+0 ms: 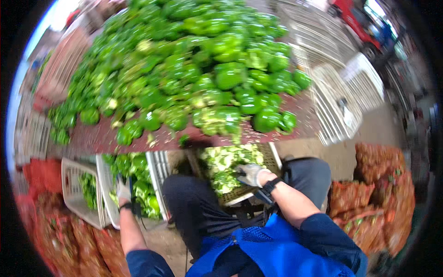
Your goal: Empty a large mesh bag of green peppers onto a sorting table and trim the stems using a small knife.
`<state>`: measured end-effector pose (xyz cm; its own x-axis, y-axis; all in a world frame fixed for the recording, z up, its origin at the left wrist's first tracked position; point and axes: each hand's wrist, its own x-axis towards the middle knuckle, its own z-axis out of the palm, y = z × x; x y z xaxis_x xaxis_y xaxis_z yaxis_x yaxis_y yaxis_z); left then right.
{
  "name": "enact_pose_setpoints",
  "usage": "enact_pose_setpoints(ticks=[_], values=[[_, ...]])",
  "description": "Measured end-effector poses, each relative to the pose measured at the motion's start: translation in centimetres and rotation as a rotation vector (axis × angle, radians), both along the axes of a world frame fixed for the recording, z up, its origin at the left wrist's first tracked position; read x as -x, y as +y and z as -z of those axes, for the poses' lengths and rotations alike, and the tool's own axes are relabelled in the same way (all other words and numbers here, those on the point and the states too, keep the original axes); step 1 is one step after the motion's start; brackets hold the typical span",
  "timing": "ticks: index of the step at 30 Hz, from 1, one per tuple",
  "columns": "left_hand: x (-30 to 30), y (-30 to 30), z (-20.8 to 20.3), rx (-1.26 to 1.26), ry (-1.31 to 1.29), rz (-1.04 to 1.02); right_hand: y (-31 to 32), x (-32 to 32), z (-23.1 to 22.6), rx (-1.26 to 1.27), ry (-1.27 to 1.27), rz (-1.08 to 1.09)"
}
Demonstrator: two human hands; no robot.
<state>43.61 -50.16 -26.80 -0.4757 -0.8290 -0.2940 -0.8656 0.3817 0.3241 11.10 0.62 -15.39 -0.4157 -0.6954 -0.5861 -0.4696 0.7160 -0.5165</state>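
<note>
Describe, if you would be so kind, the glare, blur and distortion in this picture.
In the head view, white highlights glint off the green bell peppers; in the head view, their outlines and the red vehicle look smeared, probably by motion; also in the head view, the upper left is washed out, and the fisheye image ends in a curved rim with black corners.

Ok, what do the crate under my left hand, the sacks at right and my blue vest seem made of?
White crate: likely smooth plastic, given its slatted walls. Sacks: probably plastic mesh, slightly shiny, contents showing through. Vest: seemingly matte fabric, softly creased.
</note>
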Motion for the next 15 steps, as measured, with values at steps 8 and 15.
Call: enact_pose_setpoints(ticks=[8,15], values=[[0.1,1.9,-1.7,0.131,0.173,-0.021,2.3,-0.4,-0.5,0.095,0.027,-0.024],[14.3,7.0,-14.3,-0.061,0.700,0.206,4.5,-0.3,-2.1,0.471,0.233,0.041]])
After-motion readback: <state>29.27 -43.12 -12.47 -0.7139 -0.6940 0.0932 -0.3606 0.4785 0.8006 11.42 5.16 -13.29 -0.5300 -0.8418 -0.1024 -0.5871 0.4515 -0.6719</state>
